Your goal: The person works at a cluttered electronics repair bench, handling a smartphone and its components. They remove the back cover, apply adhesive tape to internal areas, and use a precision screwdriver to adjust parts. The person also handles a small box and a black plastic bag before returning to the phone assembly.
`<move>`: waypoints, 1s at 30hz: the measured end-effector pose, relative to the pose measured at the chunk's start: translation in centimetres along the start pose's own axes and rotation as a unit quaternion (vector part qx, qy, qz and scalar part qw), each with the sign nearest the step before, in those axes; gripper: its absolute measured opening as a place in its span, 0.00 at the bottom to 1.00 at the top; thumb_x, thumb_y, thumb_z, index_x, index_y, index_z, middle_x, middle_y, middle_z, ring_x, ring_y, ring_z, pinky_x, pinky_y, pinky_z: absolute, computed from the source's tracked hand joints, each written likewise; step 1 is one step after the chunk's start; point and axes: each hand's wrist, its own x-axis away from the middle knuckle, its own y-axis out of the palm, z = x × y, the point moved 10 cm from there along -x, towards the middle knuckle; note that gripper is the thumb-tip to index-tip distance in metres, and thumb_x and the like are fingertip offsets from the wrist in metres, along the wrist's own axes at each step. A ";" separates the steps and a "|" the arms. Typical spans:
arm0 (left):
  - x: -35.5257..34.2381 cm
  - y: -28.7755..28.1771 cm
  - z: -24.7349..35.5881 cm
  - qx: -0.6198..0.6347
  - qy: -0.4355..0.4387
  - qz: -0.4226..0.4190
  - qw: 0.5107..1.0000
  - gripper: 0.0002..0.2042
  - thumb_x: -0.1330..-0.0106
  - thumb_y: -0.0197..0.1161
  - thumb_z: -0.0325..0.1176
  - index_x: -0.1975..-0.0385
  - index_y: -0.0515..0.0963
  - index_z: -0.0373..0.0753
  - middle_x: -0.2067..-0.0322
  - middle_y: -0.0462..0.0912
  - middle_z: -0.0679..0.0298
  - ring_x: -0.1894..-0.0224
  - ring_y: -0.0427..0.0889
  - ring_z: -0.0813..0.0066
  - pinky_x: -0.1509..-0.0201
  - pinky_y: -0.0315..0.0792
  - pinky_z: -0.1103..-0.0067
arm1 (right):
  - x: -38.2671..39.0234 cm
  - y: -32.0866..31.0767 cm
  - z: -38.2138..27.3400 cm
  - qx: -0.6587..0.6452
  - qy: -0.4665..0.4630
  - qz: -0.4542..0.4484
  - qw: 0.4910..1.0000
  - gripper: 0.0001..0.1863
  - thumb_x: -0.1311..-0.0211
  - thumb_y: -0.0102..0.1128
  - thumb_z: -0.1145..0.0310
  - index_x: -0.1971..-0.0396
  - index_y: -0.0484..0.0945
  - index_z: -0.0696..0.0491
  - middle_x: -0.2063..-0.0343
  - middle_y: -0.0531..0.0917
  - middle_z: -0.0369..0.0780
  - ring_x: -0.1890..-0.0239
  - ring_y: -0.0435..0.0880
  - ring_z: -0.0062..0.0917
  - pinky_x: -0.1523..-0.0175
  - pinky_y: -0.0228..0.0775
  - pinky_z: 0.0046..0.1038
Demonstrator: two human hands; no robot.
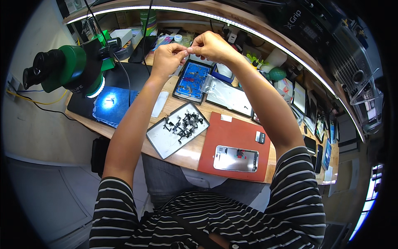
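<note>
My left hand (169, 59) and my right hand (209, 47) are raised at the back of the bench, fingertips pinched together and meeting over a blue parts tray (192, 76). What lies between them is too small to make out. A white tray (157, 141) with several small black parts sits nearer me, left of an orange-red mat (213, 133), which bears a silver phone part (236, 159) and a small dark object (260, 137). A clear bag (209, 85) and a white board (229, 101) lie just right of the blue tray.
A green and black microscope (66, 68) stands at left over a blue cloth (101, 114), its ring light shining down. Cables hang past my left arm. Phones (310, 145), a green bulb blower (277, 74) and other boxes crowd the right and back. A lit shelf edge (286, 48) runs above.
</note>
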 end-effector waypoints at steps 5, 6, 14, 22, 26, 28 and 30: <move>-0.1 -0.2 1.1 -0.060 0.031 -0.041 0.997 0.09 0.31 0.72 0.32 0.62 0.88 0.32 0.75 0.87 0.66 0.76 0.83 0.84 0.71 0.78 0.84 | 1.1 0.2 1.1 -0.146 0.058 0.001 0.988 0.13 0.35 0.70 0.62 0.73 0.88 0.56 0.79 0.85 0.35 0.77 0.82 0.17 0.72 0.72 0.23; -0.4 0.0 1.0 -0.061 0.031 -0.049 0.996 0.09 0.31 0.72 0.32 0.61 0.88 0.32 0.75 0.87 0.66 0.76 0.83 0.84 0.71 0.78 0.84 | 1.4 0.0 1.1 -0.167 0.050 0.003 0.985 0.12 0.34 0.69 0.63 0.72 0.88 0.56 0.78 0.84 0.34 0.77 0.82 0.17 0.72 0.73 0.23; -1.5 -1.7 -1.6 -0.175 -0.018 0.000 0.984 0.08 0.36 0.74 0.33 0.64 0.90 0.35 0.76 0.89 0.59 0.76 0.87 0.78 0.70 0.79 0.77 | 3.5 -1.7 6.0 -0.266 0.141 0.098 0.948 0.11 0.33 0.67 0.62 0.67 0.89 0.55 0.76 0.85 0.33 0.77 0.83 0.15 0.74 0.75 0.21; -2.6 -1.0 -4.1 -0.509 0.022 0.055 0.859 0.26 0.37 0.70 0.30 0.36 0.79 0.47 0.63 0.89 0.46 0.54 0.89 0.48 0.48 0.78 0.57 | 10.1 -2.5 4.3 -0.202 0.108 0.061 0.972 0.11 0.37 0.69 0.62 0.64 0.90 0.54 0.71 0.86 0.33 0.76 0.81 0.13 0.74 0.70 0.18; -0.9 1.0 0.6 -0.572 0.174 0.107 0.794 0.35 0.38 0.71 0.30 0.28 0.68 0.48 0.55 0.88 0.46 0.46 0.87 0.51 0.34 0.70 0.52 | 19.1 -5.0 2.4 -0.225 0.057 0.094 0.968 0.10 0.37 0.74 0.66 0.61 0.91 0.57 0.70 0.87 0.33 0.72 0.82 0.13 0.66 0.71 0.17; 1.0 2.0 2.9 -0.508 0.198 0.102 0.832 0.34 0.38 0.72 0.29 0.29 0.69 0.46 0.50 0.88 0.48 0.45 0.86 0.50 0.32 0.68 0.53 | 24.6 -5.5 2.3 -0.206 0.046 0.128 0.969 0.10 0.38 0.75 0.68 0.61 0.91 0.57 0.69 0.87 0.34 0.68 0.82 0.12 0.63 0.70 0.16; 3.7 3.1 4.2 -0.406 0.164 0.030 0.899 0.09 0.34 0.71 0.34 0.57 0.87 0.40 0.63 0.89 0.52 0.54 0.87 0.52 0.46 0.77 0.64 | 30.6 -4.9 2.7 -0.152 0.083 0.155 0.973 0.08 0.39 0.75 0.72 0.61 0.92 0.56 0.71 0.84 0.33 0.69 0.77 0.12 0.62 0.68 0.18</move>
